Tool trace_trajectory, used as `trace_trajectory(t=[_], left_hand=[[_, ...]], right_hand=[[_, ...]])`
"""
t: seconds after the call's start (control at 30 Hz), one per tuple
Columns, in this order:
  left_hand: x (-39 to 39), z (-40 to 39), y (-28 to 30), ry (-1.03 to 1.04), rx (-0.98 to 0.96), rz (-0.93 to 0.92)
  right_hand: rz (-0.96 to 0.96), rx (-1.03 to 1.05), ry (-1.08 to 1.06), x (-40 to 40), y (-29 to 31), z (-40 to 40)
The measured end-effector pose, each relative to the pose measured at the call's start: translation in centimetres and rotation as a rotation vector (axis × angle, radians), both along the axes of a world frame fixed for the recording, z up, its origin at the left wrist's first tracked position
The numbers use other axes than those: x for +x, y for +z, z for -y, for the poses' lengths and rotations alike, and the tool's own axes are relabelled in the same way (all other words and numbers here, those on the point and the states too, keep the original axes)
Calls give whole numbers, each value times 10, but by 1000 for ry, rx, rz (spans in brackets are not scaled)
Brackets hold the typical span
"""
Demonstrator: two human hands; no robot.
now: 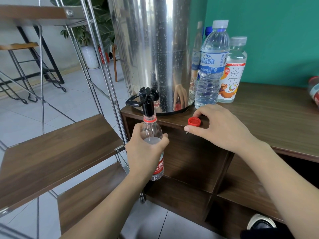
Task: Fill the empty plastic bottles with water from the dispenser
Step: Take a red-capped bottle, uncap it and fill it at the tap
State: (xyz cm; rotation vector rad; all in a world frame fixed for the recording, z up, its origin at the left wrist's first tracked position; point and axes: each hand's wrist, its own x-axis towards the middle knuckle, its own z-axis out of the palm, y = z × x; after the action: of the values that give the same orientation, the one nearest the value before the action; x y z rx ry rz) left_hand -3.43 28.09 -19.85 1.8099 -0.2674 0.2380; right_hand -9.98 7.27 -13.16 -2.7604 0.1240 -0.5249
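The bottle [151, 135] is clear plastic with a red neck ring and a red label low on its body (mostly hidden under my fingers), and it stands upright in the air off the front edge of the bench [276, 121], its open mouth right under the black spout [148, 106] of the steel dispenser [155, 49]. Water shows inside it, the level near the shoulder. My left hand [145, 152] grips it round the middle, fingers and thumb curled about it. My right hand [222, 126] rests on the bench with loosely curled fingers about the red cap [194, 121], which lies open side up; whether they touch the cap I cannot tell. Beside the dispenser stand a blue-labelled water bottle [212, 66] and a tea bottle [233, 71], both capped.
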Motion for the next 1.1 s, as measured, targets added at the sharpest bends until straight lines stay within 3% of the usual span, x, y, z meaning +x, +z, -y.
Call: trace_trajectory(t=[1.1], left_hand=[[-1, 1, 0, -3, -15, 11]], right_hand=[[-6, -8, 3, 0, -1, 0]])
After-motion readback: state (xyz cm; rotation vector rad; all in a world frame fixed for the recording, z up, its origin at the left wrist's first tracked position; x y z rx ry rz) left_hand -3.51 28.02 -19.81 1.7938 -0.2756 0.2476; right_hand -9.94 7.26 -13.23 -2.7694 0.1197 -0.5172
